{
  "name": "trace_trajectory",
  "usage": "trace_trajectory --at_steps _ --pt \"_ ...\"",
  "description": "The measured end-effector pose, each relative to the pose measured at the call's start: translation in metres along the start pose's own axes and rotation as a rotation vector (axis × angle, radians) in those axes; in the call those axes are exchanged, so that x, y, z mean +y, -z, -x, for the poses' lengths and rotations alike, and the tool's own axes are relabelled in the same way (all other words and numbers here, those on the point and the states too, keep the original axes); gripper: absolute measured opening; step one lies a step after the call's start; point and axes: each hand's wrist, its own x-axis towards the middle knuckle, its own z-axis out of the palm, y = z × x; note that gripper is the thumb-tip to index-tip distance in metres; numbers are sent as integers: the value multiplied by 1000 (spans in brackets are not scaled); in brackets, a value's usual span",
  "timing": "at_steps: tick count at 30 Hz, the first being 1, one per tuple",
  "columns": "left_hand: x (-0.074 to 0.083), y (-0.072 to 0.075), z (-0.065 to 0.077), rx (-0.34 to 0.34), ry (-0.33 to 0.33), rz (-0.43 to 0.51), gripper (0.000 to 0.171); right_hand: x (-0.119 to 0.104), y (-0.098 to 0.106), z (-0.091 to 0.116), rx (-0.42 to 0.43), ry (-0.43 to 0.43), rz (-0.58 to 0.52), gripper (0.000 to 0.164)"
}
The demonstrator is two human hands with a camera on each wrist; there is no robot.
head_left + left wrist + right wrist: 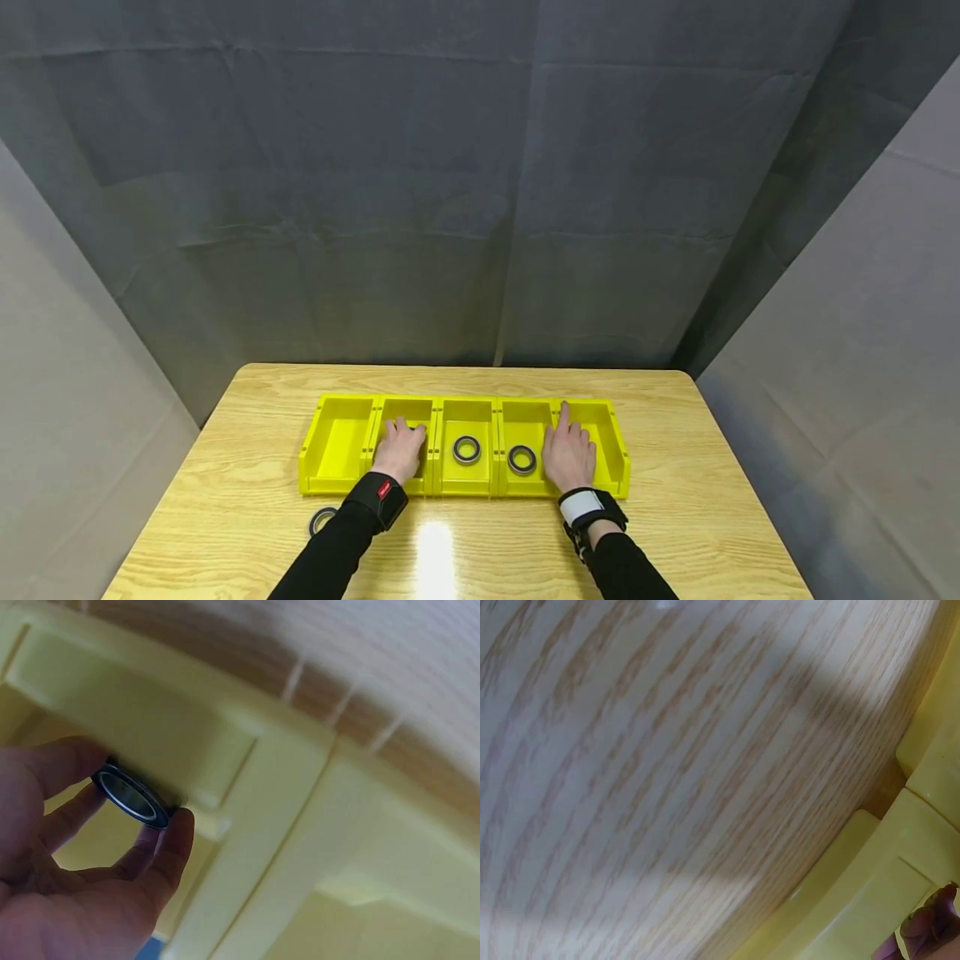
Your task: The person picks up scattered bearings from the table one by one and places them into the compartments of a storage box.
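My left hand point(400, 450) reaches into the second compartment from the left of a yellow bin row point(468, 490). In the left wrist view its thumb and fingertips pinch a ball bearing point(127, 795) by the rim, tilted near the compartment's wall. My right hand point(570, 458) is at the divider between the fourth and fifth compartments, index finger extended forward. What lies beneath its palm is hidden, and only part of its fingers point(930, 922) shows in the right wrist view. One bearing point(467, 450) lies in the third compartment, another point(522, 460) in the fourth.
Another bearing point(321, 520) lies on the wooden table point(690, 517) in front of the bins, partly covered by the left sleeve. Grey cloth point(375, 183) hangs behind the table, with pale panels point(847, 375) on both sides.
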Motion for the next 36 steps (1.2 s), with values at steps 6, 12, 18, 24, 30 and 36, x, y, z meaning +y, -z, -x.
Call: trace_trajectory --at_steps 6,12,18,24,30,36 --pt "0 -5 -6 -80 83 32 28 0 -1 0 2 6 2 59" --pt "-2 -9 -3 -48 70 18 33 0 -2 -1 0 3 5 59" --pt "-5 -11 7 56 11 31 41 -1 0 -2 -10 3 20 59" --pt "-4 -4 11 101 -24 91 35 0 1 -1 -5 3 3 59" --pt "-6 5 19 145 -40 165 34 1 0 -1 -21 -4 6 59" --pt "-7 18 28 165 -47 229 35 1 -1 -2 -25 -8 10 59"
